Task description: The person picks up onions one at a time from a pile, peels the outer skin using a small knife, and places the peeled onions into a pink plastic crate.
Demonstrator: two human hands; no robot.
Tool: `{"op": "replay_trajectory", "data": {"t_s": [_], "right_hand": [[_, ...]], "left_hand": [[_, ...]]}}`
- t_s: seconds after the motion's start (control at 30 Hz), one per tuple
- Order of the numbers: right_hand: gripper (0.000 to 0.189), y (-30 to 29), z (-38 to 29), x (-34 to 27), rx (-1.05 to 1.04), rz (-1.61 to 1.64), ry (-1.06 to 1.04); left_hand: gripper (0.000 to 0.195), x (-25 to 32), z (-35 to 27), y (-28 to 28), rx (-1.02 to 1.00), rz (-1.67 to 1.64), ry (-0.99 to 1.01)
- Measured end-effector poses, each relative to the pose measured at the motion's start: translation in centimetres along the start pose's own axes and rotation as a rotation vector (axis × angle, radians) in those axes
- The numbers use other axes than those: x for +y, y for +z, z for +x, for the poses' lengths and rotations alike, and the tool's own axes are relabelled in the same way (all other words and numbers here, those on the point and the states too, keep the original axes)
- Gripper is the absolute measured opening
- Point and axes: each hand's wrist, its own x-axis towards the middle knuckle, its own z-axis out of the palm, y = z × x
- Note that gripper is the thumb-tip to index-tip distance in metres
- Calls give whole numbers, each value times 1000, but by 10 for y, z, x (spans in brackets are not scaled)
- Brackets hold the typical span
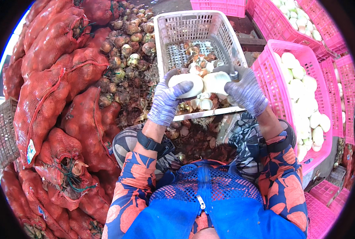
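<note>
My gloved left hand grips a peeled white onion over the near end of a white plastic crate. Against its right side is a pale, cup-shaped onion piece, pinched by my gloved right hand. A curved dark tool with a metal part rises from the right hand; the motion blurs it, and its grip is hidden by the fingers. Onion skins and peeled layers lie in the crate beneath both hands.
Red mesh sacks of onions are stacked at the left. Unpeeled onions lie loose on the ground beside the crate. A pink crate holding peeled onions stands at the right, with more pink crates behind it.
</note>
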Motion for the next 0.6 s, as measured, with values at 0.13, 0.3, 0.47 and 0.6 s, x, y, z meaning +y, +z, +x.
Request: {"op": "replay_trajectory", "data": {"t_s": [0.13,0.3,0.47,0.6], "right_hand": [[34,-16,12,8,144,4,-142],[46,-29,34,36,349,-361,-311],[57,-5,11,7,169,-176,-211],[63,1,-10,-4,-99,99,-181]], "left_hand": [[71,3,3,-5,-107,-260,-93],[76,7,4,-5,-140,-354,-61],[92,4,7,-12,-95,-672,-205],[97,11,-2,-4,-118,-487,-110]]}}
